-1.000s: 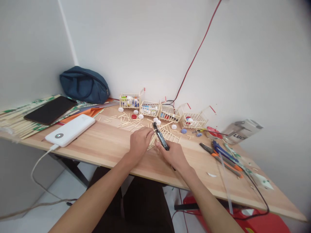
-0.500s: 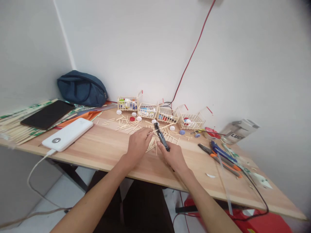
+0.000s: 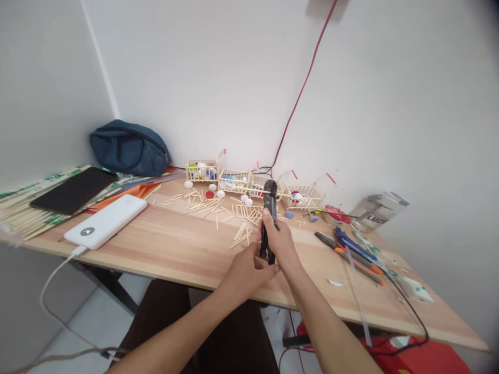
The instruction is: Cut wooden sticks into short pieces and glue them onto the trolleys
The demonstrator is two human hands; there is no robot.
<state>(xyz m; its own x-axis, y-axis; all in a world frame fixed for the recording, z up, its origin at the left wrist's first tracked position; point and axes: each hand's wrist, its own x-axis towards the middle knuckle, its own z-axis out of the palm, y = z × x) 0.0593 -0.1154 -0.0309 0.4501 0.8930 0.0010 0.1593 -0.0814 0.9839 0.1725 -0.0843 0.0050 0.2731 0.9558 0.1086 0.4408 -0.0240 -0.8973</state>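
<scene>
My right hand [image 3: 281,241] is closed around a pair of black pliers [image 3: 270,200], which stands upright over the table with its jaws up. A thin wooden stick [image 3: 251,190] runs level at the jaws; whether they grip it I cannot tell. My left hand [image 3: 244,272] is curled at the lower ends of the handles, with its thumb stretched across below them. Just left of the pliers lie a small frame of sticks [image 3: 245,212] and loose cut sticks [image 3: 240,236]. Small stick carts [image 3: 306,196] filled with coloured bits stand in a row behind.
To the left are a white power bank [image 3: 107,221], a phone [image 3: 74,189] on long sticks and a blue pouch [image 3: 130,148]. Pliers with orange-and-grey handles [image 3: 360,267], a blue-handled tool [image 3: 354,244], a glue stick [image 3: 359,296] and a tilted box [image 3: 384,210] lie right.
The black pliers have turned upright and come nearer to me. My left hand has moved from beside the jaws down to the handle ends. The stick frame is more exposed.
</scene>
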